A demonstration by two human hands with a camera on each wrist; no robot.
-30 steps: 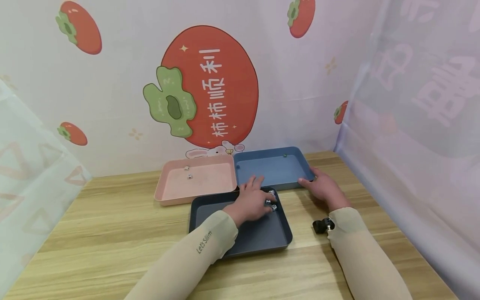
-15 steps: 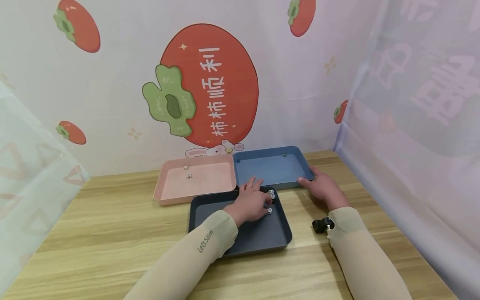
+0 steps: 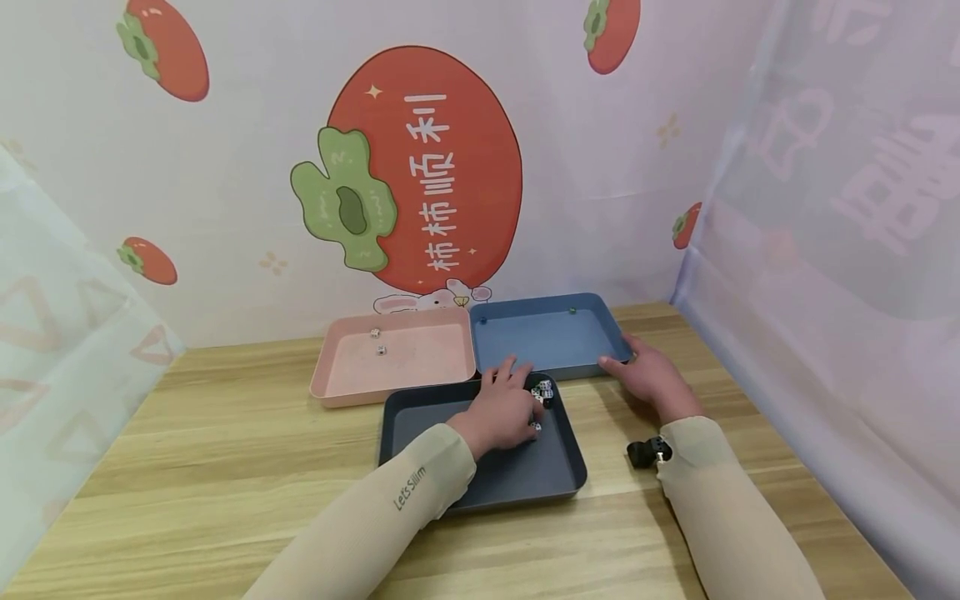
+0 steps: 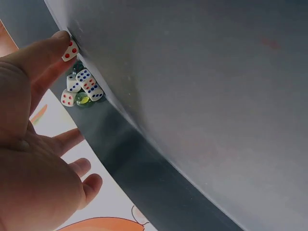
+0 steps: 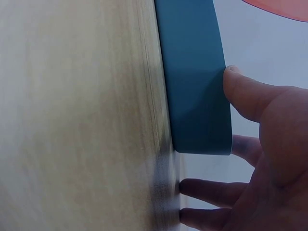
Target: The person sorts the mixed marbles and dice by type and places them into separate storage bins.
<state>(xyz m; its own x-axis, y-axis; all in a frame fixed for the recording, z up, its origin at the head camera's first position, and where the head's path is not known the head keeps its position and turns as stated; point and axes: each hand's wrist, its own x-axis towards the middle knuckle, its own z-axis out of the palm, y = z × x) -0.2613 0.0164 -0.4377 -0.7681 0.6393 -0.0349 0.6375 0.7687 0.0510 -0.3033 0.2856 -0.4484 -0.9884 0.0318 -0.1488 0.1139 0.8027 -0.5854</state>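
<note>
My left hand [image 3: 501,414] is over the dark grey tray [image 3: 517,487], with thumb and forefinger pinching a white die [image 4: 70,51] with red dots. Its other fingers spread out past the tray's rim. Close by in the tray corner, several dice [image 4: 91,88] with red or blue dots lie heaped with glass marbles [image 4: 83,99]. My right hand [image 3: 651,379] holds the near right corner of the blue tray [image 5: 197,96], thumb on the rim and fingers round the side. Two small marbles lie in that tray, a dark one [image 3: 483,320] and a greenish one [image 3: 572,311].
A pink tray [image 3: 427,367] holding two dice [image 3: 381,350] stands left of the blue one. All three trays sit close together on the wooden table [image 3: 247,450]. A black object [image 3: 641,453] is at the right wrist. Printed cloth [image 3: 585,167] hangs behind and on both sides.
The die at my left fingertips has shifted away from the heap, toward me. In the blue tray the dark marble has rolled backward. My right hand stays at its corner.
</note>
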